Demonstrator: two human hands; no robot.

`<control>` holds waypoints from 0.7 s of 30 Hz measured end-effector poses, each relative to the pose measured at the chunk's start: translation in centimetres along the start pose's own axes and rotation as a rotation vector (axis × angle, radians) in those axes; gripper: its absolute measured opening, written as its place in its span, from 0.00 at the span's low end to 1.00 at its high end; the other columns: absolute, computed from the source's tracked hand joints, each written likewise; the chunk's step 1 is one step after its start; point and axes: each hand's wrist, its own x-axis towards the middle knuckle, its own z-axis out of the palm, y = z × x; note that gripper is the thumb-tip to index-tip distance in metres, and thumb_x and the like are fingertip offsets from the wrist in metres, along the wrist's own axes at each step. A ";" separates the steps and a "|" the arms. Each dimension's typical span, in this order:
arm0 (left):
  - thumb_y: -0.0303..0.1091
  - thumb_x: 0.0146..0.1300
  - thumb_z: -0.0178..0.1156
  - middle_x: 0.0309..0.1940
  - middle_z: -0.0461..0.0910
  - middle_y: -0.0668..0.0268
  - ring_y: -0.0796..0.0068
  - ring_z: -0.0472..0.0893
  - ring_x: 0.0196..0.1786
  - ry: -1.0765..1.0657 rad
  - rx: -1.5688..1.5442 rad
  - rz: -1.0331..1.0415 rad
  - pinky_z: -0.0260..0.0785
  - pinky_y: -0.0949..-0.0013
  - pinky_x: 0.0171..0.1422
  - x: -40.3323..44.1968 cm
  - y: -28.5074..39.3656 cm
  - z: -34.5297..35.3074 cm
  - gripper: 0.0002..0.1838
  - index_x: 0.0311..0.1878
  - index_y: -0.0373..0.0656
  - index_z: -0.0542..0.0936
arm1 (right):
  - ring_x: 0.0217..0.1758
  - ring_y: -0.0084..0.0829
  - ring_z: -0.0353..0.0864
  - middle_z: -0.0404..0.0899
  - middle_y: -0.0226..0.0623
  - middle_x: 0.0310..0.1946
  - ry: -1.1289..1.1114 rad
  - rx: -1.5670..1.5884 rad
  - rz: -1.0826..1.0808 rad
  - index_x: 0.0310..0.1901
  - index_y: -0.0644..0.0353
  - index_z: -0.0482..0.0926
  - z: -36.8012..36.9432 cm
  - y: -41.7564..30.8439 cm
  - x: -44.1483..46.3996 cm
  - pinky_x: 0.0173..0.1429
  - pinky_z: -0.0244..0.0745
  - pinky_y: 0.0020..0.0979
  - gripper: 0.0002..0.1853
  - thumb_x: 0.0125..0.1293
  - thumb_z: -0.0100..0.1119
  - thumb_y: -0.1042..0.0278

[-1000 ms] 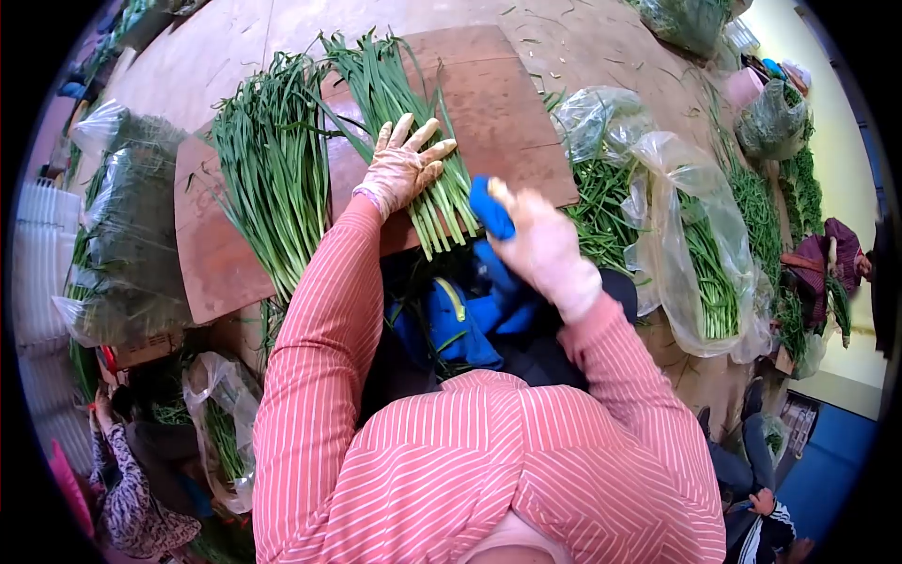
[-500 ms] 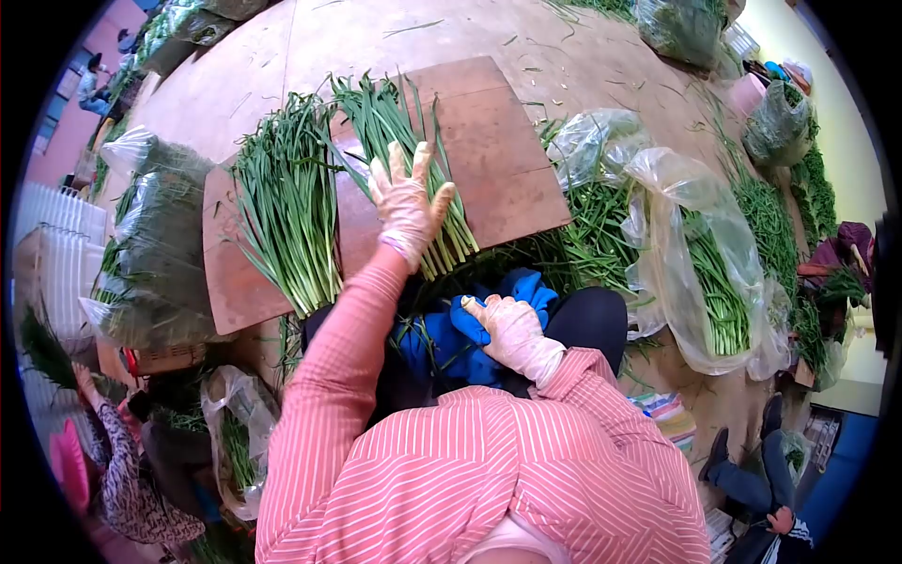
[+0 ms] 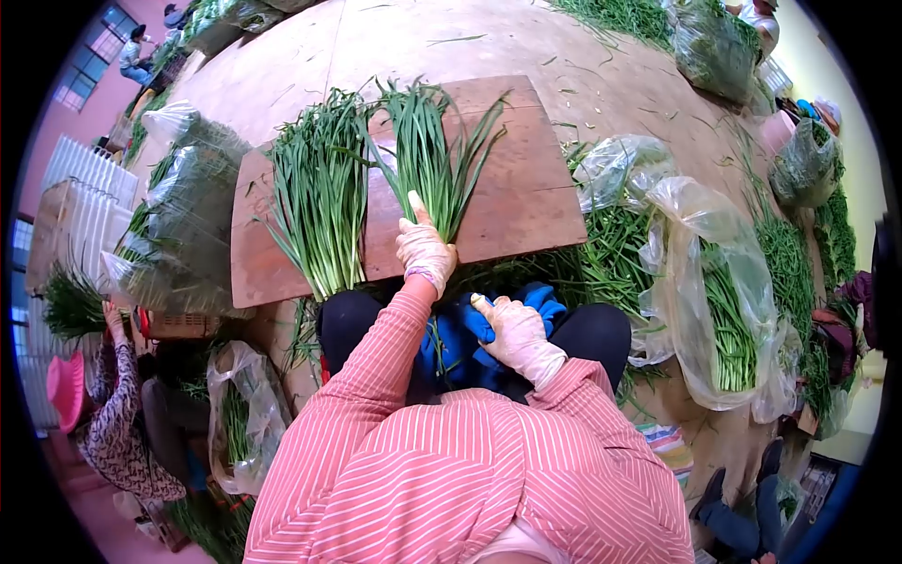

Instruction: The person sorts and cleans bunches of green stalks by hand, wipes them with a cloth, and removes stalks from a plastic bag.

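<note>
My left hand [image 3: 427, 252], in a pale stained glove, is closed round the lower stems of a bunch of chive-like greens [image 3: 423, 132] on the tilted wooden board [image 3: 531, 202]. One finger points up along the stems, and the hand hides their ends. Beside it on the left lies a second, wider bunch [image 3: 324, 188], its pale ends towards me. My right hand [image 3: 524, 340], gloved too, rests over the lap with curled fingers against a blue cloth [image 3: 540, 299]. Whatever its fingers might hold is hidden.
Loose greens [image 3: 611, 244] and an open plastic bag of stalks [image 3: 728, 320] lie right of the board. A full plastic bag [image 3: 193, 216] stands left. At lower left, a person in a patterned sleeve [image 3: 122, 442] handles greens. Another person's legs [image 3: 742, 517] show at lower right.
My left hand has gone from lying spread on the right bunch to gripping its lower stems, and the bunch's leaves have fanned out. The view has shifted slightly; my right hand stays on the lap.
</note>
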 end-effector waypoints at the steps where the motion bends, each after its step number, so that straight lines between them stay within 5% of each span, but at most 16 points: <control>1: 0.35 0.47 0.66 0.57 0.64 0.46 0.51 0.73 0.53 -0.017 -0.028 -0.010 0.70 0.60 0.55 0.3 -0.4 0.2 0.60 0.72 0.46 0.29 | 0.40 0.39 0.77 0.73 0.42 0.37 -0.012 -0.007 0.008 0.62 0.45 0.68 -0.1 -0.1 0.0 0.41 0.74 0.40 0.38 0.45 0.68 0.54; 2: 0.35 0.47 0.66 0.57 0.64 0.46 0.51 0.73 0.53 -0.018 -0.029 -0.013 0.70 0.60 0.55 0.6 -0.7 0.7 0.60 0.72 0.46 0.29 | 0.40 0.40 0.77 0.74 0.42 0.38 -0.024 -0.016 0.016 0.62 0.45 0.67 -0.2 -0.2 0.0 0.42 0.74 0.40 0.38 0.45 0.68 0.54; 4: 0.30 0.47 0.60 0.39 0.67 0.55 0.64 0.76 0.35 0.076 0.172 0.013 0.74 0.67 0.34 1.4 -1.5 2.1 0.57 0.71 0.39 0.28 | 0.40 0.40 0.77 0.74 0.42 0.38 -0.019 -0.009 0.025 0.62 0.45 0.67 -0.2 -0.1 0.1 0.43 0.74 0.40 0.38 0.46 0.67 0.53; 5: 0.27 0.47 0.59 0.36 0.67 0.56 0.63 0.77 0.33 0.114 0.176 0.015 0.75 0.67 0.32 1.9 -2.0 2.8 0.57 0.71 0.38 0.28 | 0.41 0.40 0.77 0.73 0.42 0.38 -0.012 -0.001 0.036 0.62 0.44 0.67 -0.1 0.0 0.1 0.43 0.74 0.40 0.38 0.46 0.67 0.53; 10: 0.21 0.47 0.60 0.46 0.72 0.53 0.58 0.79 0.43 0.082 -0.195 -0.015 0.73 0.65 0.49 1.1 -2.8 0.9 0.57 0.72 0.45 0.30 | 0.42 0.39 0.77 0.73 0.40 0.39 -0.002 0.001 0.062 0.61 0.44 0.68 0.4 0.2 0.4 0.44 0.74 0.39 0.37 0.45 0.68 0.51; 12: 0.24 0.49 0.62 0.48 0.75 0.54 0.61 0.78 0.42 -0.092 -0.910 0.210 0.73 0.64 0.50 2.1 -4.4 1.8 0.56 0.72 0.46 0.32 | 0.42 0.39 0.77 0.73 0.40 0.39 -0.002 -0.003 0.065 0.61 0.44 0.68 0.3 0.1 0.5 0.44 0.74 0.40 0.37 0.45 0.68 0.51; 13: 0.27 0.54 0.61 0.40 0.78 0.62 0.70 0.77 0.36 -0.113 -1.147 0.262 0.73 0.70 0.39 1.9 -4.2 1.9 0.39 0.69 0.41 0.56 | 0.41 0.40 0.77 0.73 0.40 0.39 0.001 0.005 0.065 0.61 0.44 0.68 0.2 0.1 0.5 0.43 0.74 0.40 0.37 0.45 0.68 0.52; 14: 0.27 0.54 0.61 0.40 0.78 0.62 0.70 0.77 0.36 -0.116 -1.146 0.261 0.73 0.70 0.39 2.0 -4.1 1.7 0.39 0.69 0.41 0.56 | 0.41 0.40 0.77 0.73 0.40 0.39 0.003 0.014 0.066 0.61 0.44 0.67 0.1 0.0 0.6 0.43 0.74 0.40 0.37 0.46 0.68 0.52; 16: 0.31 0.58 0.59 0.38 0.78 0.65 0.74 0.78 0.34 -0.566 -1.686 0.353 0.73 0.71 0.35 1.5 -3.2 -0.1 0.28 0.62 0.37 0.66 | 0.41 0.41 0.77 0.73 0.42 0.38 0.007 0.029 0.067 0.62 0.44 0.67 0.0 0.0 0.7 0.43 0.74 0.40 0.36 0.47 0.66 0.52; 18: 0.40 0.61 0.56 0.40 0.79 0.63 0.75 0.79 0.34 -0.913 -1.849 0.436 0.74 0.73 0.36 1.6 -2.2 -0.8 0.24 0.57 0.37 0.71 | 0.40 0.42 0.77 0.73 0.43 0.38 0.012 0.039 0.071 0.62 0.44 0.67 -0.1 0.1 0.7 0.43 0.74 0.41 0.36 0.49 0.65 0.52; 21: 0.42 0.63 0.55 0.41 0.79 0.63 0.73 0.80 0.35 -0.899 -1.898 0.296 0.75 0.70 0.37 2.1 -1.1 0.5 0.22 0.56 0.39 0.72 | 0.40 0.42 0.77 0.73 0.43 0.38 0.029 0.045 0.086 0.62 0.44 0.67 0.1 0.2 0.7 0.43 0.74 0.40 0.36 0.49 0.65 0.52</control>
